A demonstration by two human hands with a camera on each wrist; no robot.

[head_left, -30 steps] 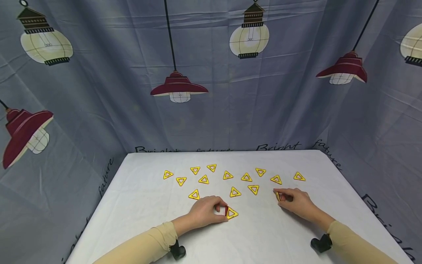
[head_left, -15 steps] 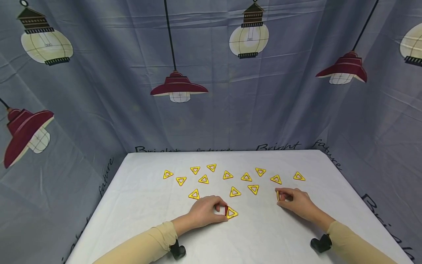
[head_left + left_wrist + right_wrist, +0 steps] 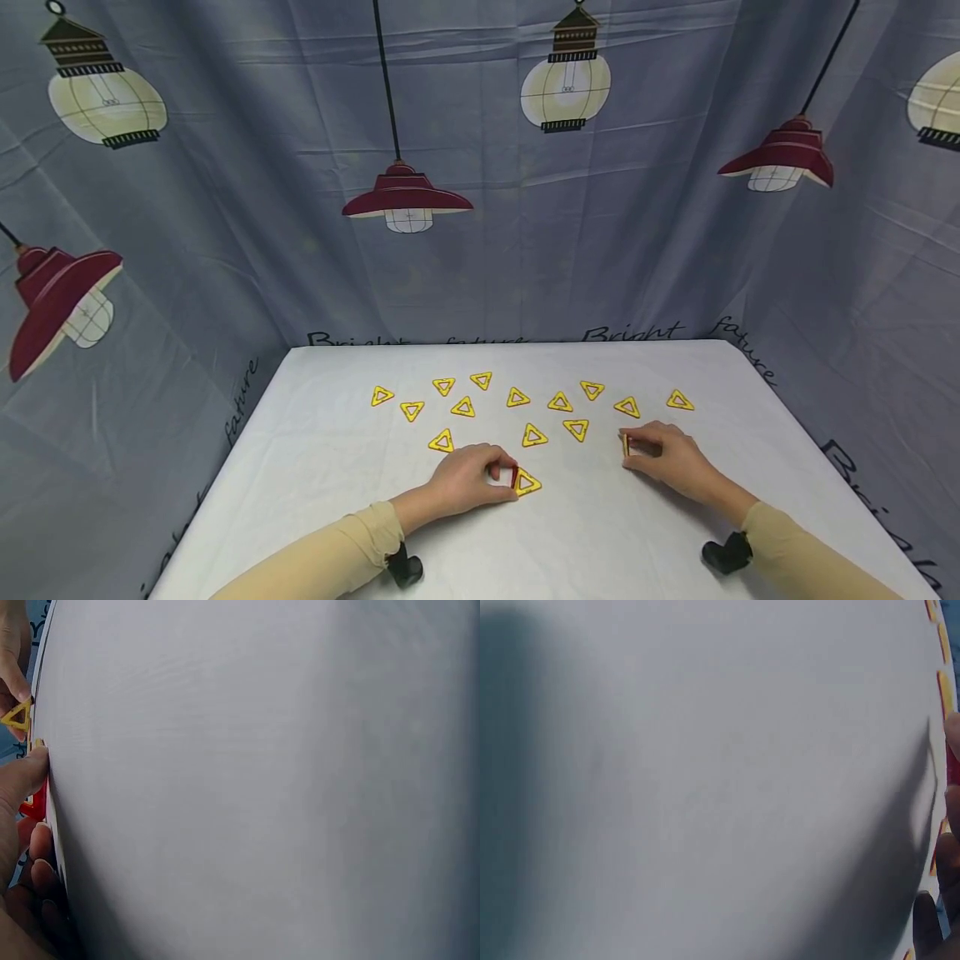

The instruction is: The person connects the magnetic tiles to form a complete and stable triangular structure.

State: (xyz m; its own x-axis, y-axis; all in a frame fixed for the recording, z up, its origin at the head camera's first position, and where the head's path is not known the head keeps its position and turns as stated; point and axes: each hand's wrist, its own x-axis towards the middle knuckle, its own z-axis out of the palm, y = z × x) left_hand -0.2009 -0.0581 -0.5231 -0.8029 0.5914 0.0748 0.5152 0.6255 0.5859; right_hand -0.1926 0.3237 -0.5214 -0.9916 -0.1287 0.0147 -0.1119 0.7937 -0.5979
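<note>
My right hand (image 3: 663,454) slid bit left, fingers pinching yellow triangle (image 3: 626,446), right of centre. Now nearer red piece (image 3: 515,477) my left hand (image 3: 468,481) pinches, lower middle.

Pinched in the left hand (image 3: 474,479), well in from the far edge of the desk (image 3: 570,550): 1 upright red piece (image 3: 514,477), thin when viewed from above. Adjoining toward the right edge: 1 yellow triangle (image 3: 533,485), open at the centre, 1 corner aimed that way. Pinched upright in the right hand (image 3: 667,454), nearer the right edge and slightly closer to the far edge: 1 thin-framed triangle (image 3: 626,447), yellow on 1 face, red on the other.
</note>
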